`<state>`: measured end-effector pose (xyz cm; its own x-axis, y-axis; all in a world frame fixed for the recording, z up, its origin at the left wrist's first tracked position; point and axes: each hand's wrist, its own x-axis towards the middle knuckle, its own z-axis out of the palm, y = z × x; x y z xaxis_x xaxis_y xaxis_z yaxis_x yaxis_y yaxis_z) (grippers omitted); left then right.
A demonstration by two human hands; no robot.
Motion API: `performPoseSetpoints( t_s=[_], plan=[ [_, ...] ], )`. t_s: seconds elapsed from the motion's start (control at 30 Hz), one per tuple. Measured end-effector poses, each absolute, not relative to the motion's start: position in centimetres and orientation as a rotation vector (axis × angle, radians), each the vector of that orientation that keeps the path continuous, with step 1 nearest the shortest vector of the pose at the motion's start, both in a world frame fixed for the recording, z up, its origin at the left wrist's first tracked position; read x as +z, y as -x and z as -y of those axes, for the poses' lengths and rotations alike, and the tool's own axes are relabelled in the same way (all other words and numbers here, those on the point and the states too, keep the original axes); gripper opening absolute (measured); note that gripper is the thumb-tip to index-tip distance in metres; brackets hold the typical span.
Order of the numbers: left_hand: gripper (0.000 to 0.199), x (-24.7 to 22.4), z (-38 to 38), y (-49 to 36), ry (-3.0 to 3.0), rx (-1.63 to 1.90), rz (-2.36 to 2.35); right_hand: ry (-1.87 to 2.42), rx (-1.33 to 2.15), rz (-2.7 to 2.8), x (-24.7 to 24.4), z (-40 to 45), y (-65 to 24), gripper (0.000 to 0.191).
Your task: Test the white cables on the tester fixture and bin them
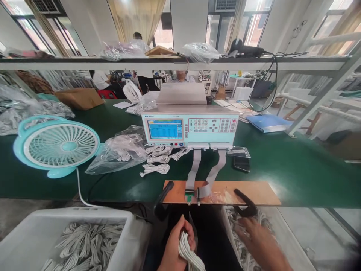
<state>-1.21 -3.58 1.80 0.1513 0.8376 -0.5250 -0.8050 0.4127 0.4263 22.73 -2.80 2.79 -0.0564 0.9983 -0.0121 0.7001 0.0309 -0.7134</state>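
Left hand (175, 248): fingers wrapped round one coiled white cable bundle (189, 256), held low, below the desk (296, 169) edge. Right hand (261, 242) blurred over the right bin (284, 241), fingers loosely spread, gripping nothing. 2 white bins of cables, left bin (36, 233). 1 tester (190, 128), 2 ribbon leads, 1 wooden board (254, 192), 2 black clamps.

fan (58, 146) left of tester (189, 126); wooden board (222, 192) before it
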Motion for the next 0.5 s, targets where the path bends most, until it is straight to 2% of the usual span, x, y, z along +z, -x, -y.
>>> performPoseSetpoints(
  t_s=[0.07, 0.17, 0.23, 0.3, 0.4, 0.5],
  plan=[
    [0.033, 2.0, 3.6, 1.0, -0.023, 1.244, -0.617, 1.575, 1.106, 1.742, 2.4, 4.2, -20.6, 0.026],
    [0.035, 2.7, 3.8, 0.9, -0.107, 1.378, -0.498, 1.119, 1.893, 1.445, 1.3, 5.7, -15.8, 0.035],
    [0.035, 3.2, 4.0, 1.2, -0.231, 1.462, -0.533, 0.943, 2.080, 1.199, 0.7, 5.8, -13.6, 0.037],
    [0.031, 3.3, 4.2, 1.9, -0.408, 1.470, -0.645, 0.945, 1.956, 1.142, 0.6, 5.4, -12.9, 0.034],
    [0.015, 2.6, 4.7, 2.8, -0.540, 1.324, -0.875, 1.045, 1.542, 1.350, 1.2, 4.5, -13.9, 0.026],
    [0.036, 1.0, 5.3, 3.2, -0.459, 1.194, -1.020, 1.072, 1.252, 1.589, 2.2, 4.2, -15.3, 0.022]
  ],
)
